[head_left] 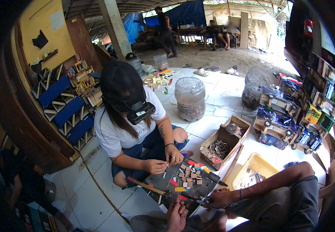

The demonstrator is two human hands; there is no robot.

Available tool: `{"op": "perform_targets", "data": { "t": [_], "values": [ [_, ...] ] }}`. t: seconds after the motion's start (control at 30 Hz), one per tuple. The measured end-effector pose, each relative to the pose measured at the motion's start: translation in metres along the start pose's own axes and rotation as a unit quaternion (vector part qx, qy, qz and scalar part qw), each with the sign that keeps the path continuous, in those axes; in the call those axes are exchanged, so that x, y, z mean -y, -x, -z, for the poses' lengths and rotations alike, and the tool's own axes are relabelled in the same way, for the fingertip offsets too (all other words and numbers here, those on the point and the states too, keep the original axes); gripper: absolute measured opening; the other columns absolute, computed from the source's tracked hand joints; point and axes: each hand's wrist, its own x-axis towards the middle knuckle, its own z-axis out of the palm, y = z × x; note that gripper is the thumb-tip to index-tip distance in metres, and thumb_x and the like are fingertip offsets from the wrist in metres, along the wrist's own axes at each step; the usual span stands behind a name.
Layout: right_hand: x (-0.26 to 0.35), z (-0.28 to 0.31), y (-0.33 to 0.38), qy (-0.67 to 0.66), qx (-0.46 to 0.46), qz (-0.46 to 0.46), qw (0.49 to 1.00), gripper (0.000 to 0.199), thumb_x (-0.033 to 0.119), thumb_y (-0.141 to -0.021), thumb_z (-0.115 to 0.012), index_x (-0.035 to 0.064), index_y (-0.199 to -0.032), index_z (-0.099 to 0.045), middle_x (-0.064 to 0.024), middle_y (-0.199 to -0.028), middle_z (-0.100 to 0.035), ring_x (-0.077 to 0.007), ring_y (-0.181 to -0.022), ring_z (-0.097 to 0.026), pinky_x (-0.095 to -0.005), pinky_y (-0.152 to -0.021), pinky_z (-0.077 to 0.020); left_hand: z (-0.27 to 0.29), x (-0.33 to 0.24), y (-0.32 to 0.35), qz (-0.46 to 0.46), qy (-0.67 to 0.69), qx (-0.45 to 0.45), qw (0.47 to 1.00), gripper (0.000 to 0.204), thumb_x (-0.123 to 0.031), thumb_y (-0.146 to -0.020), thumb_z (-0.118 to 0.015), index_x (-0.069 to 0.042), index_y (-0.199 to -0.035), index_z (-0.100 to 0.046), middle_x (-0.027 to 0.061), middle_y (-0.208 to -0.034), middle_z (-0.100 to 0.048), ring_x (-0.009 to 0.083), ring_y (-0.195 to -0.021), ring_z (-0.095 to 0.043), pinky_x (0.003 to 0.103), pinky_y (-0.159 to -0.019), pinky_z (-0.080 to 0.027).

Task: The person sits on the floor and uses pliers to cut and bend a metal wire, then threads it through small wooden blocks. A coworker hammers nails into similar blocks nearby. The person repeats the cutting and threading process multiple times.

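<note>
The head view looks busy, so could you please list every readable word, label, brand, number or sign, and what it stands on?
White shirt: dark chest letters, not copied here.
Paper on the yellow wall: too small to read.
Headset: marks too small to read.
Wheeled toys: any print too small to read.

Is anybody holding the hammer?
No, the hammer lies across the edge of the dark work surface, with nobody gripping its handle.
</note>
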Motion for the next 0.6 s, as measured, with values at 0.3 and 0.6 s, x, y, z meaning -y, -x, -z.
{"op": "perform_targets", "data": {
  "t": [0.3, 0.6],
  "values": [
    [-0.012, -0.009, -0.011, 0.005, -0.011, -0.002, 1.000, 0.048, 0.047, -0.095, -0.051, 0.0022, -0.096, -0.068, -0.0118, -0.086, -0.070, -0.0231, -0.078, -0.066, -0.0368, -0.072, -0.0516, -0.013, -0.007, 0.006, 0.016, 0.003, -0.034, 0.999, 0.014, -0.016, -0.099, -0.051, -0.005, -0.094, -0.056, -0.0012, -0.076, -0.050, 0.0050, -0.057, -0.040, 0.019, -0.046, -0.033],
    [-0.020, -0.014, -0.016, 0.009, -0.021, 0.011, 1.000, 0.052, 0.049, -0.096, -0.049, 0.0001, -0.097, -0.066, -0.0119, -0.085, -0.069, -0.0232, -0.075, -0.065, -0.0377, -0.071, -0.0513, -0.002, -0.002, 0.003, -0.016, -0.034, 0.017, 0.999, 0.014, -0.015, -0.099, -0.051, -0.004, -0.096, -0.058, -0.0021, -0.076, -0.050, 0.0056, -0.059, -0.042, 0.020, -0.050, -0.034]
  ]
}}
